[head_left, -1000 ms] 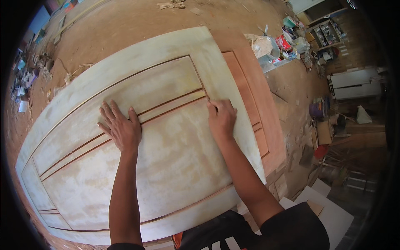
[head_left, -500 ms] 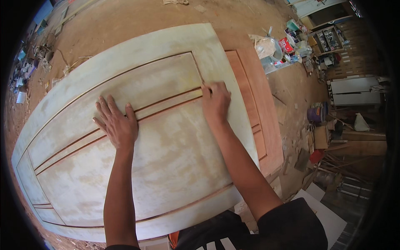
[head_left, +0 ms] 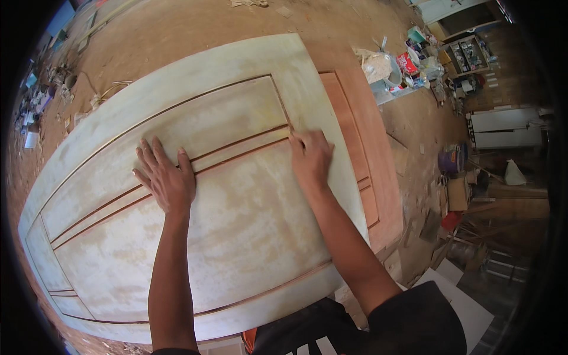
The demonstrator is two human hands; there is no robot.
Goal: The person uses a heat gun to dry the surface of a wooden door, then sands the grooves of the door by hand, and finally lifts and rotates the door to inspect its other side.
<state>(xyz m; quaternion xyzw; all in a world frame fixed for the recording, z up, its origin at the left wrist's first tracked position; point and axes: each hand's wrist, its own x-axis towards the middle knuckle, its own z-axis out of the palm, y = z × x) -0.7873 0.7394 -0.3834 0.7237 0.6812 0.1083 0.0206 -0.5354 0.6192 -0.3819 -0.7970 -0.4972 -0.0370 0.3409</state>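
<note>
A large pale door panel lies flat before me, blotched with whitish coating and cut with dark reddish grooves. My left hand rests on it with fingers spread, palm down across the pair of parallel grooves. At the right end of those grooves, where they meet an upright groove, my right hand is closed with its fingers bent and pressed to the surface. Whatever it pinches is too small or hidden to make out. A reddish-brown panel shows from under the pale one on the right.
Brown bare floor stretches beyond the panel. Toward the far right stand containers and a red packet, with a wooden tray behind. A purple bucket, a cardboard box and scrap wood lie at right. Clutter lines the left.
My right hand has slid a short way toward me along the upright groove, still closed. My left hand stays in place on the panel.
</note>
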